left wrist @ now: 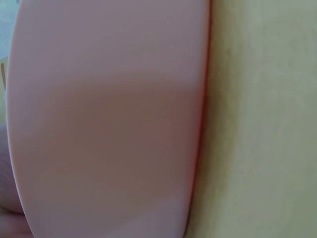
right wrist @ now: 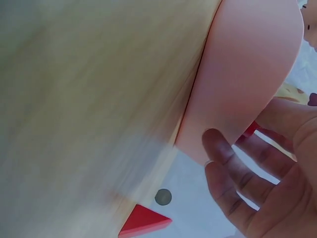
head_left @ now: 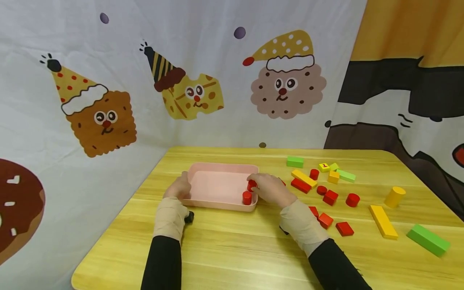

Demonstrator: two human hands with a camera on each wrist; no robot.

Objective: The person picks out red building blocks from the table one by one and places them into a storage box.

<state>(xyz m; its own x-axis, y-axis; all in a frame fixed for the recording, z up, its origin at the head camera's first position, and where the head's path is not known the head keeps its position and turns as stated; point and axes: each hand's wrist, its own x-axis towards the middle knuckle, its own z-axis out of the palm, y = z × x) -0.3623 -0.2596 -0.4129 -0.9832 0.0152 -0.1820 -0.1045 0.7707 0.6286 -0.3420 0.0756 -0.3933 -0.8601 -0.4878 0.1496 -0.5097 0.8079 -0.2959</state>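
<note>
The tray (head_left: 217, 204) is pale pink, the cylinders (head_left: 247, 198) in it red, the worktop (head_left: 232, 249) yellow with wood grain. Sleeves (head_left: 163, 257) are black, wrist wraps (head_left: 168, 219) beige. One small cube (head_left: 324, 167) seems yellow, red-marked.

The pink tray (head_left: 217, 183) at the frame's centre looks like smooth plastic, satin rather than glossy. The tabletop (head_left: 224, 249) below shows wood grain under a soft sheen. The red cylinder (head_left: 247, 198) right of centre and green block (head_left: 428, 240) at lower right look smooth. Matt, creased cloth (head_left: 203, 139) fills the top; black sleeves (head_left: 162, 262) at the bottom are matt fabric.
</note>
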